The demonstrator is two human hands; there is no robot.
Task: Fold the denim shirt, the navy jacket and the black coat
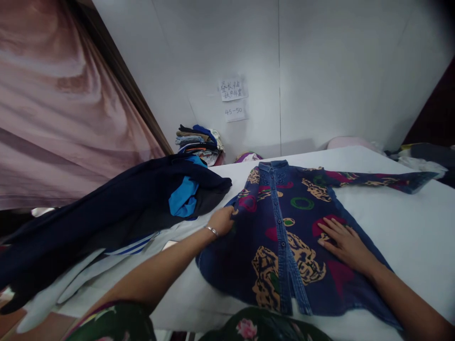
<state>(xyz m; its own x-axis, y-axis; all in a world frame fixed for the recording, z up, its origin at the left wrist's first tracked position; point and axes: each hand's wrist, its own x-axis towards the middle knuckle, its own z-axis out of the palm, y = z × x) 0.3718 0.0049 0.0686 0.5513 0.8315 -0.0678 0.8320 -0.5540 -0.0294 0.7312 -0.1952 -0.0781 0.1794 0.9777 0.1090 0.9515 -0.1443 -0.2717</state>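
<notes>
Two hands are working on a patterned shirt [265, 227] spread on a white table [408, 232].
The left hand [221, 221] is pinching cloth at the shirt's side, its fingers closing on the fabric, while the right hand [343, 241] is lying flat across the front, fingers slightly apart. One sleeve is stretching out to the right; dark clothes [121, 203] are lying on the left, and a folded stack [197, 143] is standing near the wall [337, 80].

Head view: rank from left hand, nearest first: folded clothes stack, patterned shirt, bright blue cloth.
From the left hand:
1. Patterned shirt: held, extending right.
2. Bright blue cloth: left of it.
3. Folded clothes stack: far back.
</notes>
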